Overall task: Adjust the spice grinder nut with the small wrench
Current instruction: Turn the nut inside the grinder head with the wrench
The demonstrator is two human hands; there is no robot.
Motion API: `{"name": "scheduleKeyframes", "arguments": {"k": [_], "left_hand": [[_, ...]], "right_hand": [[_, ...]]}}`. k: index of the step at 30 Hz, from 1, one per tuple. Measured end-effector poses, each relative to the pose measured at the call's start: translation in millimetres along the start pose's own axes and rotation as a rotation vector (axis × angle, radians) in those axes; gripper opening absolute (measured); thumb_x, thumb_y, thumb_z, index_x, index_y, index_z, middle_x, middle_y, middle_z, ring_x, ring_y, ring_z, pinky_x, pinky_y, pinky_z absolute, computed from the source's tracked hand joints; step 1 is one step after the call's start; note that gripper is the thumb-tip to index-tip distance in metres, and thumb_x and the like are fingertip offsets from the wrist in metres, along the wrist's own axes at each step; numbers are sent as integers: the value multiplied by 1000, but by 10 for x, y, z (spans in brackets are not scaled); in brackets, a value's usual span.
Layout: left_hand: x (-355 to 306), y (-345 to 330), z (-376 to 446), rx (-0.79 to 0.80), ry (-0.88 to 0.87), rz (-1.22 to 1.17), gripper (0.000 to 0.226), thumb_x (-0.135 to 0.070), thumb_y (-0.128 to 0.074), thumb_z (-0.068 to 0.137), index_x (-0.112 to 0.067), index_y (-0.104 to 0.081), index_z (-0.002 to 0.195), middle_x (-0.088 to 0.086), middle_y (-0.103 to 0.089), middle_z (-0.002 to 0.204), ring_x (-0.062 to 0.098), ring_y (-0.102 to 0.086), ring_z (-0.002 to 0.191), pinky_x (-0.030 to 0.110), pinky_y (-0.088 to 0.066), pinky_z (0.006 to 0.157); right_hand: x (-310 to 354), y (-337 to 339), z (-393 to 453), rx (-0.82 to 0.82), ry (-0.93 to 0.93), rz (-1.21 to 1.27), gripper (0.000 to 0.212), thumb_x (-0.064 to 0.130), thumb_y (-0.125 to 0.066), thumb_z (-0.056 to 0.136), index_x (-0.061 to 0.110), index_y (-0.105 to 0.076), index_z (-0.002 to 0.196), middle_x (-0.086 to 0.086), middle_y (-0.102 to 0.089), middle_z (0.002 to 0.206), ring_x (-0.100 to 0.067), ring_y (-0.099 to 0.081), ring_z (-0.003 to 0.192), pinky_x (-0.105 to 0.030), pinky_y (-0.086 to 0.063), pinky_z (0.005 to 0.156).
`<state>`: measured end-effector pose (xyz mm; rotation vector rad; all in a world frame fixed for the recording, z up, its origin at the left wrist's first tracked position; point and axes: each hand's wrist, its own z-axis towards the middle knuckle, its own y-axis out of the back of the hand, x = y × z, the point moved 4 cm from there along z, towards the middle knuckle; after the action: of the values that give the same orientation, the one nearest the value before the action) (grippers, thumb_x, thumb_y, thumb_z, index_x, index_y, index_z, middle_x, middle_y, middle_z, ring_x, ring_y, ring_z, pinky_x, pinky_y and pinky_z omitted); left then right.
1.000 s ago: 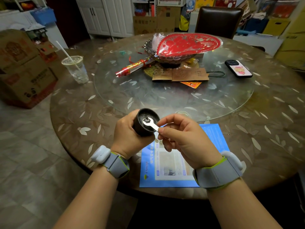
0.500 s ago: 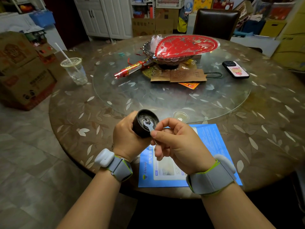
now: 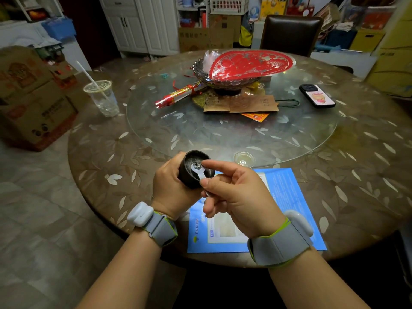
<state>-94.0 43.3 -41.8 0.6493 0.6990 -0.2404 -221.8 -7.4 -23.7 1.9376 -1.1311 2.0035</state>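
- Left hand (image 3: 171,188) wraps the dark spice grinder (image 3: 196,169), open end tilted up so the nut (image 3: 197,165) faces the camera, above the near worktop (image 3: 124,166) edge.
- Right hand (image 3: 236,197) fingers (image 3: 206,181) pinch the small wrench (image 3: 199,172); head sits on the nut, index fingertip steadying it, likely to turn.
- Blue leaflet (image 3: 287,197) lies below.

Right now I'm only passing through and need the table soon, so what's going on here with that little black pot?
A person is working on a spice grinder held over the table edge. The left hand grips its dark body, open end up. The right hand pinches a small wrench, whose head sits on the nut in the grinder's middle. A blue leaflet lies under the hands.
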Motion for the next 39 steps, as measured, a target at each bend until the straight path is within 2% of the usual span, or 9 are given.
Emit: {"name": "scheduleKeyframes", "arguments": {"k": [6, 8, 10, 13, 16, 19, 26, 31, 39], "left_hand": [[91, 86, 4, -35, 24, -85, 45, -42, -66, 57, -34, -55, 99, -24, -58, 79, -10, -59, 74, 7, -46, 65], [180, 109, 7, -59, 48, -120, 37, -37, -68, 56, -37, -58, 92, -25, -59, 82, -17, -58, 75, 2, -43, 68], [263, 124, 17, -86, 79, -144, 29, -30, -70, 57, -39, -58, 82, -22, -62, 84, -15, -59, 75, 3, -43, 71], [299, 138, 37, -108, 101, -183, 34, -30, -68, 57, -41, -56, 86, -24, -65, 79, -13, -60, 76, 4, -44, 72], [260, 108, 35, -59, 75, -205, 34, -29, -65, 58, -41, -57, 89, -32, -66, 83, -13, -61, 79, 3, -43, 73], [238, 87, 40, -14, 63, -194, 37, -31, -65, 57, -35, -60, 94, -24, -64, 85, -13, -61, 81, 4, -44, 74], [234, 101, 89, 75, 70, -240, 41, -31, -67, 54, -40, -57, 93, -34, -65, 89, -8, -63, 82, 6, -46, 73], [233, 76, 109, 122, 60, -253, 36, -29, -67, 55, -39, -61, 89, -32, -67, 90, -6, -64, 82, 9, -49, 75], [242, 71, 121, 142, 47, -271, 42, -26, -68, 56, -41, -60, 94, -33, -66, 91, -8, -64, 84, 8, -48, 77]], "right_hand": [[43, 32, -12, -1, 31, -112, 25, -5, -61, 87, 0, -65, 111, -8, -63, 58, -18, -58, 39, -24, -48, 42], [59, 66, -10, -20, 36, -144, 19, -3, -62, 87, 1, -69, 104, -7, -63, 59, -18, -56, 38, -24, -46, 41], [87, 95, 9, -51, 56, -186, 15, -2, -62, 86, 1, -71, 98, -7, -63, 59, -17, -52, 36, -20, -43, 39], [133, 120, 61, -90, 97, -239, 13, -2, -62, 87, 2, -71, 94, -8, -61, 61, -15, -48, 34, -16, -37, 38], [172, 141, 118, -101, 127, -261, 15, 0, -59, 89, 4, -72, 94, -4, -59, 59, -14, -47, 36, -16, -37, 40], [192, 162, 185, -87, 130, -281, 18, 0, -55, 92, 4, -72, 92, -2, -54, 58, -14, -47, 38, -18, -39, 42], [261, 254, 350, -68, 178, -513, 19, 5, -53, 94, 9, -72, 90, -10, -53, 56, -17, -48, 47, -18, -40, 50], [269, 253, 415, -88, 215, -477, 12, 1, -57, 91, 2, -69, 92, -6, -56, 63, -15, -49, 44, -16, -39, 45], [266, 231, 491, -109, 230, -375, 9, -4, -64, 85, -2, -59, 92, -17, -58, 68, -13, -50, 38, -18, -39, 40]]}}
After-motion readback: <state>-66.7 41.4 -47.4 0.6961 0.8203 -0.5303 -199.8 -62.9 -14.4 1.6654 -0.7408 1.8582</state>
